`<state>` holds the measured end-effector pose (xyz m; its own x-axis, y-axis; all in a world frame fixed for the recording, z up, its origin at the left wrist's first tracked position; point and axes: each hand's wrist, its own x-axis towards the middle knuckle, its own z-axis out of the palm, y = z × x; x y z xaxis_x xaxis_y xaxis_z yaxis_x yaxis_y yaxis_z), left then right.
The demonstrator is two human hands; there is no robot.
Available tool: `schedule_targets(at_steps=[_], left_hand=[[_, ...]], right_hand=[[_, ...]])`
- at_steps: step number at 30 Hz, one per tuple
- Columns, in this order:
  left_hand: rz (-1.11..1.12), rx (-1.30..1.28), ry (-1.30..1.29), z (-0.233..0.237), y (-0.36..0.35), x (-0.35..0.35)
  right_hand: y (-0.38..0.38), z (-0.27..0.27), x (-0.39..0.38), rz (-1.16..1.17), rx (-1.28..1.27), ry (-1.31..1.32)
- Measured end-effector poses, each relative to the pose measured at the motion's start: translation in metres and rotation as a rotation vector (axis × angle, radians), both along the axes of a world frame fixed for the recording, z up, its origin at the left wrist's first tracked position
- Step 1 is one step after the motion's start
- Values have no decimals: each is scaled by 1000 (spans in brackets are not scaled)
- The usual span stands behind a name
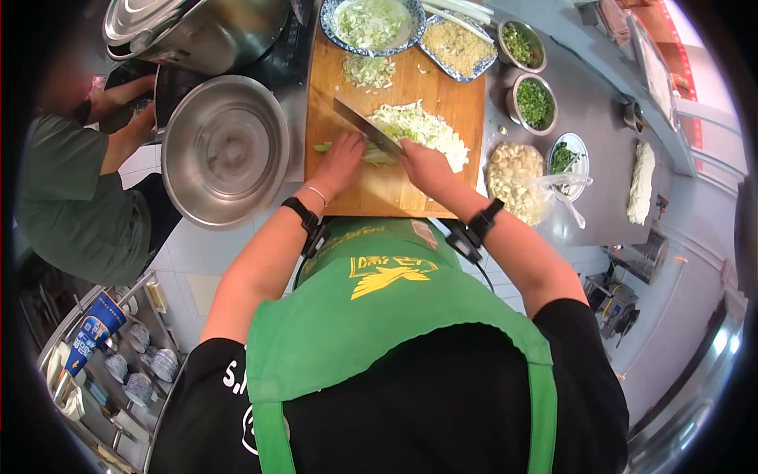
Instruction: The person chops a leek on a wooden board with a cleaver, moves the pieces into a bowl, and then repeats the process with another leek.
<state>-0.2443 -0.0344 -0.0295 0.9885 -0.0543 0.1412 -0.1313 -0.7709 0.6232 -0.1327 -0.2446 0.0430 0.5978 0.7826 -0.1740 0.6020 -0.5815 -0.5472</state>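
Note:
My right hand [430, 168] grips the handle of a wide-bladed kitchen knife [368, 126], its blade slanting across the wooden cutting board [379, 201]. My left hand [343, 160], fingers curled, holds down a pale green leafy vegetable [381, 156] beside the blade; part of it is hidden under the fingers. Beyond the knife lies a heap of chopped pale vegetable [426, 130]. A smaller pile of chopped bits [369, 71] sits farther up the board, just below a blue-patterned bowl [325, 24] with more chopped vegetable in it.
A large steel basin [178, 162] stands left of the board, with a big pot [229, 35] behind. To the right are a patterned dish [467, 78] of minced food, steel bowls [540, 69] of chopped greens, a bag of pale pieces [515, 178] and a dough roll [641, 182]. Another person [67, 189] works at left.

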Motion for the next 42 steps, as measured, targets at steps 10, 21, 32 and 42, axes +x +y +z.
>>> schedule_targets(at_steps=[10, 21, 32, 42], left_hand=[[8, -5, 30, 6, 2, -3], [22, 5, 67, 2, 7, -11], [39, -1, 3, -1, 5, -15], [31, 59, 33, 22, 10, -17]], right_hand=[[14, -20, -13, -38, 31, -19], [-11, 27, -19, 56, -196, 22], [-3, 22, -17, 25, -31, -20], [25, -20, -24, -28, 34, -35]])
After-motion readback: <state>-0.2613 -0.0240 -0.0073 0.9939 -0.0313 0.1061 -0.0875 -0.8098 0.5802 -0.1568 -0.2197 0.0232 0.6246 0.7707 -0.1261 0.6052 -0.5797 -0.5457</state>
